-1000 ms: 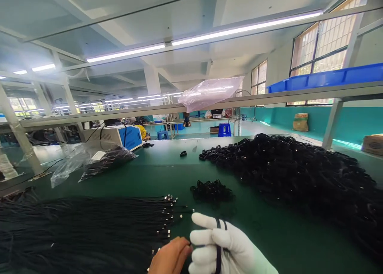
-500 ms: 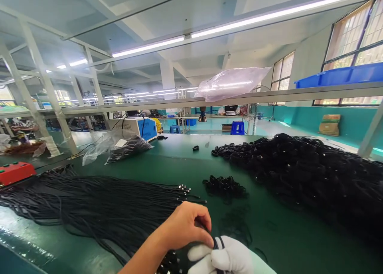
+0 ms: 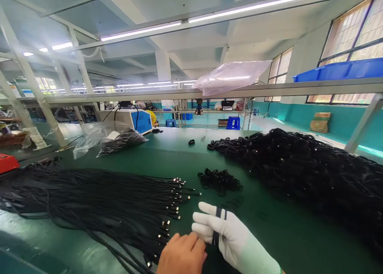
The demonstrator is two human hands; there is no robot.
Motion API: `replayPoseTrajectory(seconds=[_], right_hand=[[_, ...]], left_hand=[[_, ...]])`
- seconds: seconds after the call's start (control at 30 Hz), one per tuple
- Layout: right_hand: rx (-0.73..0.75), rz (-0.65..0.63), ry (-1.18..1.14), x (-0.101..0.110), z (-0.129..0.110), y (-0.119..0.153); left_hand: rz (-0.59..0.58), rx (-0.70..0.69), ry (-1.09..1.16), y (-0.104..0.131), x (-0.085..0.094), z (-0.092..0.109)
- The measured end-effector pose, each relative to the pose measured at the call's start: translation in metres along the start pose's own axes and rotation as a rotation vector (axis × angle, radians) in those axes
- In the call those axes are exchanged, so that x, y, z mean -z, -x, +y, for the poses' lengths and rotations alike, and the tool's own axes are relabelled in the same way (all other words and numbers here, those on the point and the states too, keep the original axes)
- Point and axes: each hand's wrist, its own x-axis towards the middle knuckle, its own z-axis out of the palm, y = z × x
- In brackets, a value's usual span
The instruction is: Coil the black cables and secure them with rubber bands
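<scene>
My right hand (image 3: 236,236), in a white glove, points left with its fingers stretched out. Narrow black bands (image 3: 220,213) circle its upper finger, and more black band shows lower, across the fingers. Just left of it and touching or nearly touching the glove's fingertips is my bare left hand (image 3: 182,254), its fingers curled; what they hold, if anything, is hidden. Long black cables (image 3: 113,198) with metal connector ends lie to the left, the ends close to my left hand. A small heap of black bands (image 3: 220,180) sits beyond my hands.
A large pile of coiled black cables (image 3: 287,166) covers the right side of the green table (image 3: 179,156). One small coil (image 3: 191,142) lies near the back. A clear bag (image 3: 119,140) and a blue-white machine (image 3: 134,120) stand back left. An overhead shelf (image 3: 167,94) crosses above.
My left hand has moved down, away from the bands on the glove. My right hand has risen and its fingers have straightened. The view has shifted slightly.
</scene>
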Motion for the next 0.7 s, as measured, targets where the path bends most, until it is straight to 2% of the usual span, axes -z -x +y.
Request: replayPoseTrajectory(seconds=[0.03, 0.1, 0.17, 0.23, 0.33, 0.43, 0.5, 0.57, 0.63, 0.7], right_hand=[[-0.036, -0.029, 0.059, 0.002, 0.003, 0.001], [-0.150, -0.196, 0.148, 0.005, 0.008, 0.004], [-0.283, -0.409, 0.159, 0.008, 0.012, 0.006], [-0.379, -0.522, 0.119, 0.009, 0.017, 0.006], [-0.419, -0.571, 0.027, 0.007, 0.028, 0.002], [-0.492, -0.628, -0.155, -0.001, 0.035, 0.000], [-0.473, -0.627, -0.271, -0.007, 0.033, 0.000], [-0.330, -0.552, -0.319, -0.010, 0.025, 0.000], [-0.142, -0.381, -0.333, -0.007, 0.013, -0.001], [-0.016, -0.187, -0.320, 0.001, 0.001, -0.004]], left_hand=[[0.014, -0.040, 0.029, -0.003, 0.008, -0.001], [-0.008, -0.076, 0.137, -0.012, 0.029, -0.008], [-0.094, -0.039, 0.311, -0.021, 0.050, -0.020], [-0.201, 0.050, 0.542, -0.028, 0.062, -0.032], [-0.336, 0.185, 0.921, -0.033, 0.055, -0.043], [-0.349, 0.280, 1.125, -0.035, 0.034, -0.045], [-0.307, 0.295, 1.141, -0.034, 0.022, -0.046], [-0.274, 0.303, 1.014, -0.032, 0.016, -0.046], [-0.264, 0.339, 0.757, -0.028, 0.013, -0.046], [-0.261, 0.378, 0.485, -0.023, 0.011, -0.042]])
